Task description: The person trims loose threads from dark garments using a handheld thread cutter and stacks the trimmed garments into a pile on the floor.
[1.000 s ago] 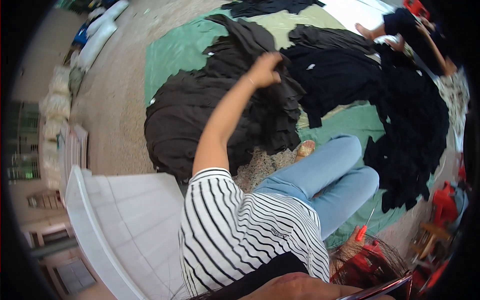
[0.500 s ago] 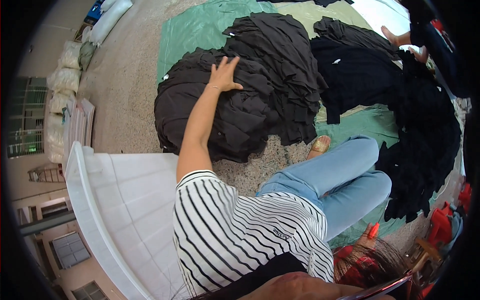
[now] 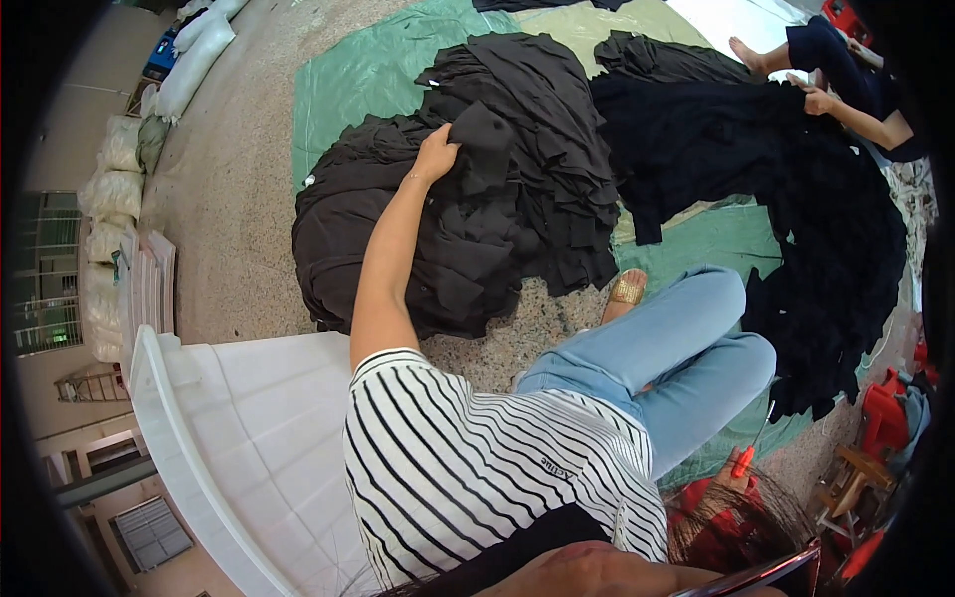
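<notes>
White panel [image 3: 234, 438]: lying well to the left of and below the gripping hand, beside the striped sleeve.
Stacked sacks [image 3: 109, 199]: standing far left of the grip, along the wall.
Speckled floor [image 3: 234, 199]: showing bare between the sacks and the cloth heap.
Green sheet [image 3: 368, 75]: spreading under the heaps, its bare corner lying up and left of the grip.
Left hand [image 3: 436, 154]: reaching out at the end of a bare forearm, fingers closing around a corner of dark cloth; grip is pinching, not open.
Black fabric piece [image 3: 482, 139]: being held at its edge by the left hand, lifting just to the right of the fingers and touching the heap beneath.
Dark cloth heap [image 3: 468, 239]: lying directly under and around the grip, many cut pieces overlapping.
Right hand: not showing clearly; a bare forearm is crossing the bottom edge, its grip cannot be told.
Striped shirt [image 3: 477, 468]: sitting below the grip, on the arm's owner.
Blue jeans [image 3: 667, 358]: bending down and right of the grip, a sandalled foot at the heap's edge.
Second black heap [image 3: 786, 219]: spreading well to the right of the grip.
Another person's hand [image 3: 818, 99]: touching that far heap, far right of the grip.
</notes>
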Available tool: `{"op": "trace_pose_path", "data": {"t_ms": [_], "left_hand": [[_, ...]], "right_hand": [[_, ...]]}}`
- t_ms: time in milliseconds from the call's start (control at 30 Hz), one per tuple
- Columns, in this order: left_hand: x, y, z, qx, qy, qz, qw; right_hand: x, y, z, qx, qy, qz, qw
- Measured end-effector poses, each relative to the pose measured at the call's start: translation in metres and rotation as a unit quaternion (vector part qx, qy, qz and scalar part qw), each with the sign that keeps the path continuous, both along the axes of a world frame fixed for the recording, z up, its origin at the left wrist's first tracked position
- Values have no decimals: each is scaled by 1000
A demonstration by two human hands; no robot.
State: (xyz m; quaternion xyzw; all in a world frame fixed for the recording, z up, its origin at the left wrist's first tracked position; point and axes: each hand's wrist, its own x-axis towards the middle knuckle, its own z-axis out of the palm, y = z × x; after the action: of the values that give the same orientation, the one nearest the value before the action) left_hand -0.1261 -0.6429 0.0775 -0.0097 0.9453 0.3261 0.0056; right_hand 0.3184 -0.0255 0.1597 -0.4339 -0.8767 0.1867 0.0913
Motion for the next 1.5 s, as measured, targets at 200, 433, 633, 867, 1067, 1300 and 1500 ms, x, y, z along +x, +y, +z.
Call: {"op": "trace_pose_path", "data": {"t_ms": [200, 433, 633, 867, 1067, 1300, 1500], "left_hand": [[26, 49, -9, -408, -186, -166, 878], [27, -8, 36, -41, -64, -49, 996], [91, -56, 155, 85, -8, 55, 995], [141, -8, 41, -355, 4, -321, 878], [86, 47, 69, -478, -282, -308, 773], [101, 35, 30, -398, -153, -277, 861], [108, 3, 67, -173, -7, -33, 984]], "right_hand": [[27, -2, -12, 37, -11, -22, 999], [27, 7, -16, -15, -38, -23, 999], [9, 18, -17, 19, -48, 8, 999], [-6, -7, -10, -7, -42, -15, 999], [11, -10, -10, 10, -45, -42, 998], [46, -15, -23, 8, -26, -82, 996], [50, 6, -36, 12, -7, -81, 997]]}}
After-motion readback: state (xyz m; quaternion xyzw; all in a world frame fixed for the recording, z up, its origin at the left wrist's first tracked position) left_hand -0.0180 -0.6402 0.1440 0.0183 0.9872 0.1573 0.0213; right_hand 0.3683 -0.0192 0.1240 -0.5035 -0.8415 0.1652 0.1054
